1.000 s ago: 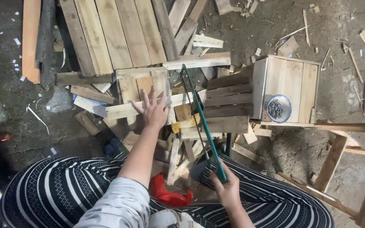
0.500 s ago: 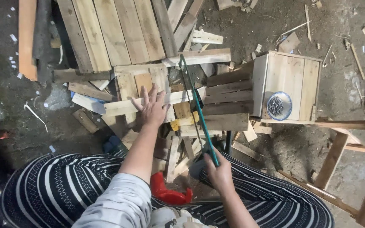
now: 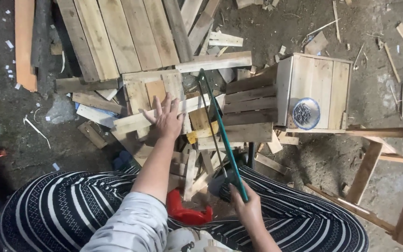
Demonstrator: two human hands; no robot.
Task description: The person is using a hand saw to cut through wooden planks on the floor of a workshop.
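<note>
From my feed I take the wooden crate as the landmark: it stands on the dirt floor, with a small round tin of nails resting on its upper face. Just left of the crate my left hand lies flat, fingers spread open, pressing down on a pale wooden slat that crosses the scrap pile. Between that hand and the crate runs the green-framed hacksaw, its far end reaching up level with the crate's top edge and its blade crossing the slat close beside my fingertips. My right hand sits below and left of the crate, its fingers closed tight around the saw's handle. A small yellow block lies against the saw frame, touching the stacked boards at the crate's left side. Further left and above the crate, long pallet planks lie side by side, and an orange board rests well apart at the far left. Below the crate, near my striped lap, a red plastic object peeks out, its kind unclear. A bare timber frame stands right of the crate.
</note>
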